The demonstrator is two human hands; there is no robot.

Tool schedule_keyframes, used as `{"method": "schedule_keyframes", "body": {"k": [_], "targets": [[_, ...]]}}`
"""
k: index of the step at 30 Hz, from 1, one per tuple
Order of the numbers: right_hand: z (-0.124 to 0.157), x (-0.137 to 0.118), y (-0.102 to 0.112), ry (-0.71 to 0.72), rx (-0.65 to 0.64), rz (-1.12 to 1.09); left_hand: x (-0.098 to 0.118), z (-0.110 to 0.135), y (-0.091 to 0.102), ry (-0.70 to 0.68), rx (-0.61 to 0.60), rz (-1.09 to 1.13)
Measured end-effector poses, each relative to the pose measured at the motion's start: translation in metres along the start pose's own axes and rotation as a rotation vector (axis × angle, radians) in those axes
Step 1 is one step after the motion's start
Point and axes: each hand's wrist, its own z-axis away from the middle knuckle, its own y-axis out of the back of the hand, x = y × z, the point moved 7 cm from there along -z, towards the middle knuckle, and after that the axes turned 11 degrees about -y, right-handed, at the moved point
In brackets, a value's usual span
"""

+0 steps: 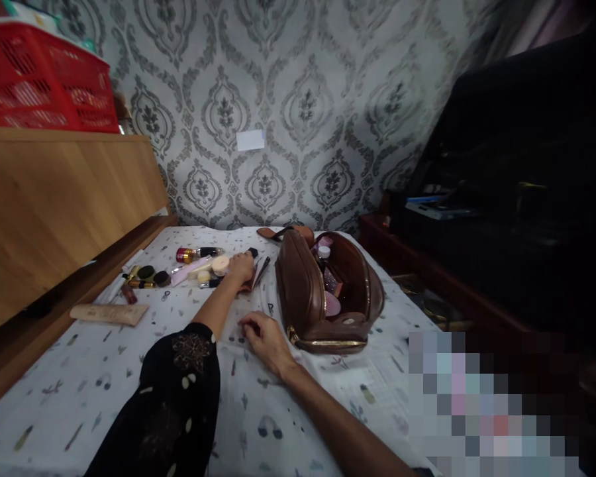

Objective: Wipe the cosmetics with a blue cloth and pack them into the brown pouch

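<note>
On the white printed sheet (pixel 99 358), a brown bag (pixel 302 291) stands open to the right of the cosmetics, its top parted and its gold zipper visible along the edge. Inside the bag are a white-capped bottle (pixel 324 252), a small box (pixel 333 283) and a pink oval item (pixel 332 304).

The left hand (pixel 241 266), extending from a black sleeve (pixel 179 397), is positioned at the right end of the cosmetics group, left of the bag. Its fingers point away from the camera and are partly hidden; whether they pinch an item cannot be determined. A dark brush (pixel 263 266) lies just beside this hand, on the bag side.

The right hand (pixel 268 341) is located nearer the camera, at the front left corner of the bag. Its fingers are bent and loosely apart, over the sheet.

Left of the left hand are a round cream jar (pixel 221 265), a smaller yellowish jar (pixel 204 276) and a pink item (pixel 181 273). A bottle with a red and gold end (pixel 183 255) lies behind them. Farther left are two dark round containers (pixel 161 278) and, nearest the camera, a beige tube (pixel 109 314) lying flat.
</note>
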Motion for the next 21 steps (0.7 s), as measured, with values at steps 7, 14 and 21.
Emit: {"method": "schedule_keyframes", "body": {"k": [7,14,21], "targets": [[-0.001,0.0,-0.001,0.009,0.0,-0.023,0.009,0.015,0.009,-0.027,-0.022,-0.026],[0.0,0.002,-0.003,-0.031,0.004,-0.02,0.003,0.011,0.013,-0.061,-0.043,0.004],[0.003,-0.001,-0.002,-0.047,0.016,0.001,-0.056,-0.006,0.056,0.029,0.042,-0.029]]}}
